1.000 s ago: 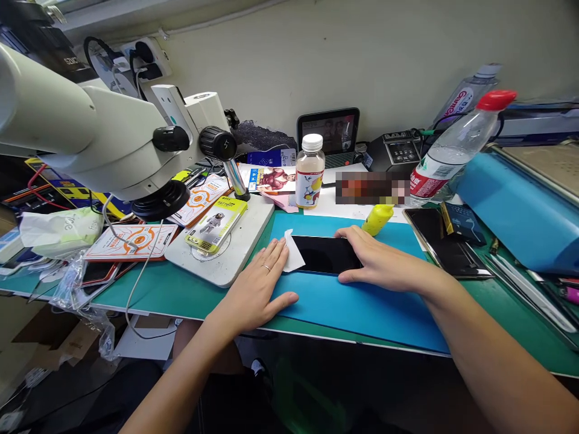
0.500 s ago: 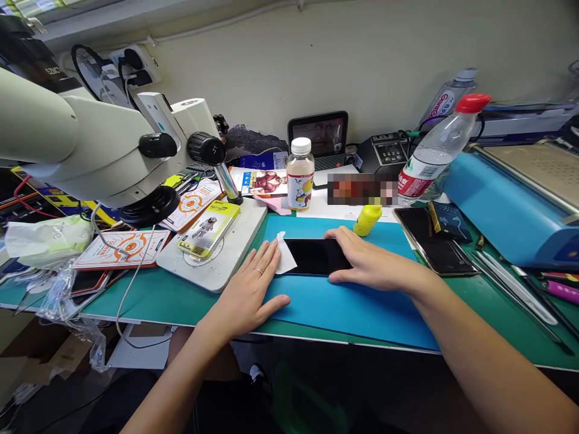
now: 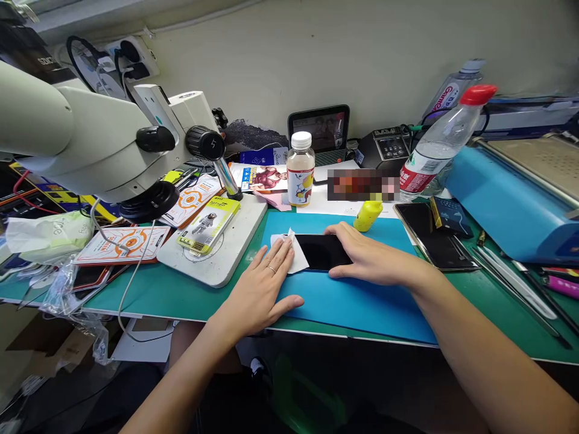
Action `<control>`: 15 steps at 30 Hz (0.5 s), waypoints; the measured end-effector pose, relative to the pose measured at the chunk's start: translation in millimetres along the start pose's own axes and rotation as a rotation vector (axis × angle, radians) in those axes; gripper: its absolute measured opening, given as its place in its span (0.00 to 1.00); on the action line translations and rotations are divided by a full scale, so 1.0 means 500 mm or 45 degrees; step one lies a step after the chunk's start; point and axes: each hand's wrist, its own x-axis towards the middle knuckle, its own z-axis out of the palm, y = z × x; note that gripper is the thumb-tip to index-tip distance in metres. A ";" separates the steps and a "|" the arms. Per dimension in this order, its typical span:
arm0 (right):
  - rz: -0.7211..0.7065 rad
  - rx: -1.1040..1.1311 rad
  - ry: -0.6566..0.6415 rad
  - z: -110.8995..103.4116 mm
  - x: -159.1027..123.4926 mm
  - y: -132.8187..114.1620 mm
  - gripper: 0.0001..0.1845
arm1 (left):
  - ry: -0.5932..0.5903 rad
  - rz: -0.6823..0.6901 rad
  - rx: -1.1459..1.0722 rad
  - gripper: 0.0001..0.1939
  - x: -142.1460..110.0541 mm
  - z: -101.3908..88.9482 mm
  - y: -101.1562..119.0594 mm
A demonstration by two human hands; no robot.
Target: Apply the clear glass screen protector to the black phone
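A black smartphone (image 3: pixel 322 252) lies flat, screen up, on the blue mat (image 3: pixel 348 304). My right hand (image 3: pixel 377 256) grips its right end, thumb at the near edge and fingers at the far edge. Over the phone's left end is a white tissue (image 3: pixel 298 258). My left hand (image 3: pixel 262 286) presses flat on that tissue, fingers stretched out and thumb spread to the side; it hides part of the phone and tissue. Just beyond my right hand stands a small yellow bottle (image 3: pixel 368 216).
A microscope (image 3: pixel 113 138) rises at the left, a yellow battery pack (image 3: pixel 210 224) on its base. Behind the mat stands a juice bottle (image 3: pixel 300 172). To the right are another phone (image 3: pixel 434 238), tweezers (image 3: pixel 520 295), a water bottle (image 3: pixel 446 147) and a blue machine (image 3: pixel 502 205).
My left hand and the tissue have slid right along the phone, covering more of its screen. My right hand keeps its grip on the phone. The camera view has shifted slightly.
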 end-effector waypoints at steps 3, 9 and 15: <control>-0.028 0.004 0.007 0.001 0.003 0.005 0.44 | -0.045 0.016 -0.059 0.50 0.010 -0.001 0.015; -0.078 -0.002 0.040 0.002 0.010 0.009 0.43 | -0.073 0.061 -0.178 0.56 0.062 -0.010 0.068; -0.100 -0.018 0.078 0.009 0.017 0.022 0.39 | -0.106 0.098 -0.200 0.56 0.101 -0.015 0.101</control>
